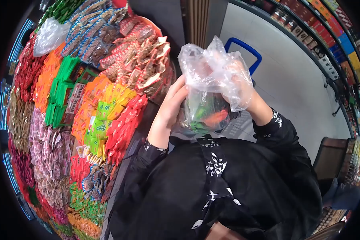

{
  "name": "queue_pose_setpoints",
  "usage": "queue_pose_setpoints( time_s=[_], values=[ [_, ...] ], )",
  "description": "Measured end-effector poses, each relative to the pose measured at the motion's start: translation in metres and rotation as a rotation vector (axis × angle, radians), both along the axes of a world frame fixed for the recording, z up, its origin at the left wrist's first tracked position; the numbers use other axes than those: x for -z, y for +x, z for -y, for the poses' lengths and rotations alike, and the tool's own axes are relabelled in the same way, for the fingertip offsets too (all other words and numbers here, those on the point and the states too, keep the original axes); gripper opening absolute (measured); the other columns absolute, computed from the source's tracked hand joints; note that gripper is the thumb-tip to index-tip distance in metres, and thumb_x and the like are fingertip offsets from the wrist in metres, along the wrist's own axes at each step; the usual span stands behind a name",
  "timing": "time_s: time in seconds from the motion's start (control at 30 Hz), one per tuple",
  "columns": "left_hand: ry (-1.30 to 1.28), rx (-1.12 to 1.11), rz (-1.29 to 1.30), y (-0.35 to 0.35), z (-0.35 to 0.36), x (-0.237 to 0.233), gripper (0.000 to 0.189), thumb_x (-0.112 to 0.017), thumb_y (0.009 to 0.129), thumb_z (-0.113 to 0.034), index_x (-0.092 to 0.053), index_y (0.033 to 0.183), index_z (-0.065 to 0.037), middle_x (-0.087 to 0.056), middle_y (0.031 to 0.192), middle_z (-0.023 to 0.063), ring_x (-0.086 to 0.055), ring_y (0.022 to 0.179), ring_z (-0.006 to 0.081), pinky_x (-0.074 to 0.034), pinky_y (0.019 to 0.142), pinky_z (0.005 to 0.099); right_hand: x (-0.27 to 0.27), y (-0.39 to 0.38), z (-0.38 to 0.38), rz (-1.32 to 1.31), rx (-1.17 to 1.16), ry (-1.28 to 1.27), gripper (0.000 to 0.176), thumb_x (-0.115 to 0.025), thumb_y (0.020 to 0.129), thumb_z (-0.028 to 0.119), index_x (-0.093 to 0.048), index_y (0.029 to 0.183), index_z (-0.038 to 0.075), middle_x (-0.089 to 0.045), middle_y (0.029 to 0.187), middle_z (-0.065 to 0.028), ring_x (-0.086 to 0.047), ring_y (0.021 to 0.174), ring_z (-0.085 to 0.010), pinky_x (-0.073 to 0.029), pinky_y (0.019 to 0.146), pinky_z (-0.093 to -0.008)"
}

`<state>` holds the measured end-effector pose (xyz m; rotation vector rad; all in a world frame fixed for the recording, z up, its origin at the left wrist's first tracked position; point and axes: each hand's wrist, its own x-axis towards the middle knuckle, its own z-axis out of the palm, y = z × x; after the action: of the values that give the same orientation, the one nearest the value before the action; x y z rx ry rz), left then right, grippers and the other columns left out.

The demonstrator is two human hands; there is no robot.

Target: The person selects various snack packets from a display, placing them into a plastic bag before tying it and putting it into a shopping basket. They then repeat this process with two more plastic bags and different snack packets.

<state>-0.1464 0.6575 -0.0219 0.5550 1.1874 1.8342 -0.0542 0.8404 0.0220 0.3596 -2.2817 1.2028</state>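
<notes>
In front of my chest hangs a clear plastic bag (211, 86) with its upper part bunched and crumpled. Through its lower side show green packets (202, 110) and an orange-red packet (216, 119). My left hand (174, 98) is closed on the bag's left side, the fingertips partly behind the film. On the other side, my right hand (240, 82) grips the gathered top, and folds of plastic cover most of its fingers.
At left, a display holds heaps of small wrapped snacks (52, 148), green packs (64, 94) and a crumpled plastic bag (51, 37). A blue cart handle (250, 48) stands beyond my hands. Stocked shelves (320, 34) curve along the right, with a brown chair-like object (332, 158) below.
</notes>
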Motion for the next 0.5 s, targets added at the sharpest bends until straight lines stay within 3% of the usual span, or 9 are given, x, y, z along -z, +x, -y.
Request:
queue_pose_setpoints(
  time_s=[0.07, 0.17, 0.23, 0.3, 0.4, 0.43, 0.5],
  values=[
    [-0.043, 0.093, 0.028, 0.003, -0.024, 0.002, 0.052, -0.052, 0.091, -0.024, -0.040, 0.136, 0.001, -0.052, 0.128, 0.0094, -0.046, 0.120, 0.0160, -0.037, 0.099, 0.0289, 0.011, 0.015, -0.017, -0.116, 0.125, 0.185, 0.051, -0.073, 0.072, 0.023, -0.059, 0.116, 0.002, -0.060, 0.113, -0.0169, -0.056, 0.105, -0.0364, -0.044, 0.092, -0.0402],
    [-0.015, 0.180, 0.054, 0.006, -0.051, 0.013, 0.052, -0.051, 0.093, -0.028, -0.040, 0.136, -0.001, -0.050, 0.130, 0.0104, -0.046, 0.120, 0.0176, -0.038, 0.099, 0.0303, 0.011, 0.034, -0.030, -0.109, 0.329, 0.217, 0.047, -0.074, 0.073, 0.022, -0.060, 0.113, 0.003, -0.061, 0.112, -0.0162, -0.057, 0.101, -0.0353, -0.045, 0.089, -0.0405],
    [0.025, 0.225, 0.069, 0.009, -0.062, 0.025, 0.051, -0.050, 0.094, -0.030, -0.040, 0.135, -0.001, -0.049, 0.132, 0.0103, -0.046, 0.122, 0.0190, -0.036, 0.102, 0.0320, 0.025, 0.042, -0.034, -0.084, 0.460, 0.109, 0.039, -0.069, 0.078, 0.018, -0.060, 0.112, 0.002, -0.062, 0.110, -0.0161, -0.058, 0.100, -0.0344, -0.046, 0.088, -0.0398],
    [0.009, 0.234, 0.001, 0.008, -0.068, 0.041, 0.050, -0.049, 0.095, -0.030, -0.041, 0.134, -0.001, -0.048, 0.132, 0.0100, -0.044, 0.123, 0.0193, -0.033, 0.103, 0.0323, 0.035, 0.046, -0.037, 0.013, 0.516, -0.105, 0.032, -0.063, 0.082, 0.013, -0.061, 0.112, 0.001, -0.062, 0.108, -0.0159, -0.059, 0.100, -0.0338, -0.046, 0.088, -0.0390],
    [0.000, 0.290, 0.025, 0.002, -0.071, 0.066, 0.049, -0.047, 0.096, -0.031, -0.040, 0.135, -0.002, -0.047, 0.134, 0.0097, -0.042, 0.126, 0.0192, -0.029, 0.107, 0.0326, 0.045, 0.049, -0.046, 0.049, 0.484, -0.162, 0.026, -0.053, 0.086, 0.008, -0.062, 0.110, 0.001, -0.063, 0.107, -0.0159, -0.059, 0.100, -0.0325, -0.046, 0.089, -0.0383],
    [-0.004, 0.297, 0.068, -0.001, -0.071, 0.076, 0.049, -0.047, 0.096, -0.031, -0.040, 0.135, -0.002, -0.047, 0.135, 0.0097, -0.042, 0.126, 0.0191, -0.029, 0.107, 0.0325, 0.048, 0.049, -0.052, -0.017, 0.465, 0.008, 0.026, -0.049, 0.086, 0.006, -0.062, 0.108, 0.001, -0.063, 0.108, -0.0161, -0.060, 0.100, -0.0317, -0.046, 0.089, -0.0378],
    [-0.030, 0.282, 0.124, -0.007, -0.073, 0.103, 0.048, -0.048, 0.096, -0.033, -0.044, 0.133, -0.003, -0.051, 0.130, 0.0087, -0.045, 0.121, 0.0165, -0.031, 0.103, 0.0300, 0.064, 0.048, -0.060, 0.020, 0.467, 0.080, 0.025, -0.049, 0.087, 0.007, -0.063, 0.107, 0.002, -0.063, 0.107, -0.0159, -0.060, 0.100, -0.0316, -0.046, 0.089, -0.0381]
  ],
)
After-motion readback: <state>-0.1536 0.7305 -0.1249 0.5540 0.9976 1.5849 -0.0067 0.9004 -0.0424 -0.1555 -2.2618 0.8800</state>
